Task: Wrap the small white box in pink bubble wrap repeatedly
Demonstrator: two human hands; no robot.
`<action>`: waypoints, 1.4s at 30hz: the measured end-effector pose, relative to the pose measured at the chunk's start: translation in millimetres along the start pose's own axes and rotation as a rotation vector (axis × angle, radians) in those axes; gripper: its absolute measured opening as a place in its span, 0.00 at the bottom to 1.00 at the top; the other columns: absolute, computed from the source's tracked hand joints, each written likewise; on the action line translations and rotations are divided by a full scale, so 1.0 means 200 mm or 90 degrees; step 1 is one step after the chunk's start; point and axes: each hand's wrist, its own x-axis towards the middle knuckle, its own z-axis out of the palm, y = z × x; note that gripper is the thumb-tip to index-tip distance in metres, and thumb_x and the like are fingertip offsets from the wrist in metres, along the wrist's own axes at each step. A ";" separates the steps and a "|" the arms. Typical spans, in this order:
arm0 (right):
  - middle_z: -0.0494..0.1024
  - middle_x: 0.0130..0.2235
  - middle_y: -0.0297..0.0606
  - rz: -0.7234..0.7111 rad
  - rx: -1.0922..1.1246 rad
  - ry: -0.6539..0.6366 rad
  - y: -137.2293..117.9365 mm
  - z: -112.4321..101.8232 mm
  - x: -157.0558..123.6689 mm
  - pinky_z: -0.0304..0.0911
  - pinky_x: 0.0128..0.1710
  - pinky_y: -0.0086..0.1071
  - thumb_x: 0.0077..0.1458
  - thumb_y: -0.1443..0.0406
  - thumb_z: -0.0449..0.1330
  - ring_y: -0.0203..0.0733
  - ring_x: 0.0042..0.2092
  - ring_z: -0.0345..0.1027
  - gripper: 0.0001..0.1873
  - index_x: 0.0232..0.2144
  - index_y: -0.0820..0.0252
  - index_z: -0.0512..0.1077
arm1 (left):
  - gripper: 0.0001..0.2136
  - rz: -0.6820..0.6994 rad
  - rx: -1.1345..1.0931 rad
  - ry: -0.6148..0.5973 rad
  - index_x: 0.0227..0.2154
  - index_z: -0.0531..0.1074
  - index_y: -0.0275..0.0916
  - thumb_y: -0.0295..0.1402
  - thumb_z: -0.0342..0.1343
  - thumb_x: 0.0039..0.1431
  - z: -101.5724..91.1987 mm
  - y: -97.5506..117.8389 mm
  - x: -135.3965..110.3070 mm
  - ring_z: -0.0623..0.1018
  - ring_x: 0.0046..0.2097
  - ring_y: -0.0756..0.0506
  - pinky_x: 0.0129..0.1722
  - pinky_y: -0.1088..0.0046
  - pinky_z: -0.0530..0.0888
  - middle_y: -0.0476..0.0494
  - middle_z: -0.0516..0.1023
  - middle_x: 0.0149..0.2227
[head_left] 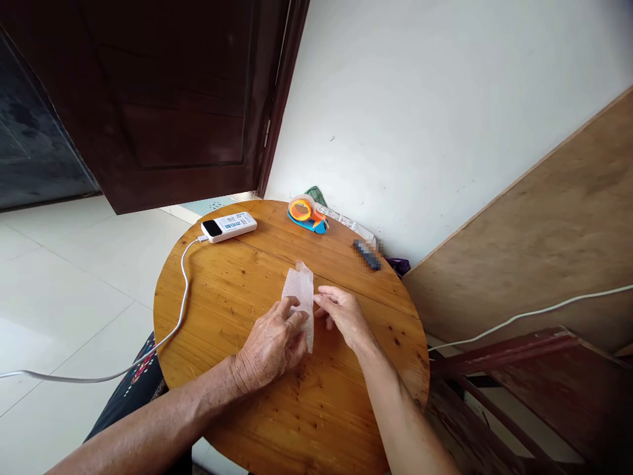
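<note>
A thin white sheet, like tissue or wax paper, lies on the round wooden table. My left hand rests on its near left part, fingers pressed down on it. My right hand pinches the sheet's right edge with curled fingers. Both hands meet at the sheet, near the table's middle.
A white power bank with a white cable lies at the table's far left. An orange and blue tape dispenser and a dark small object sit at the far edge by the white wall. A plywood board leans at right.
</note>
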 end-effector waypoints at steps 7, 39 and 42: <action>0.66 0.16 0.25 -0.004 -0.043 -0.111 -0.07 0.06 0.10 0.45 0.14 0.24 0.41 0.58 0.65 0.30 0.17 0.54 0.12 0.27 0.60 0.72 | 0.13 0.023 -0.001 -0.004 0.44 0.73 0.38 0.25 0.52 0.56 0.00 0.00 0.00 0.78 0.47 0.39 0.44 0.60 0.79 0.35 0.71 0.55; 0.77 0.53 0.42 -0.457 -0.223 -0.035 0.07 0.06 -0.42 0.64 0.56 0.41 0.55 0.66 0.61 0.49 0.56 0.70 0.10 0.42 0.54 0.73 | 0.13 -0.074 -0.228 -0.010 0.40 0.70 0.39 0.25 0.56 0.50 -0.02 -0.11 0.03 0.73 0.54 0.40 0.53 0.60 0.72 0.38 0.71 0.54; 0.75 0.56 0.45 -0.523 -0.294 0.008 0.12 0.08 -0.42 0.62 0.59 0.45 0.53 0.68 0.63 0.51 0.59 0.67 0.17 0.46 0.54 0.71 | 0.11 -0.072 -0.237 -0.031 0.35 0.69 0.40 0.23 0.54 0.46 -0.02 -0.13 0.03 0.76 0.46 0.42 0.48 0.63 0.73 0.42 0.75 0.45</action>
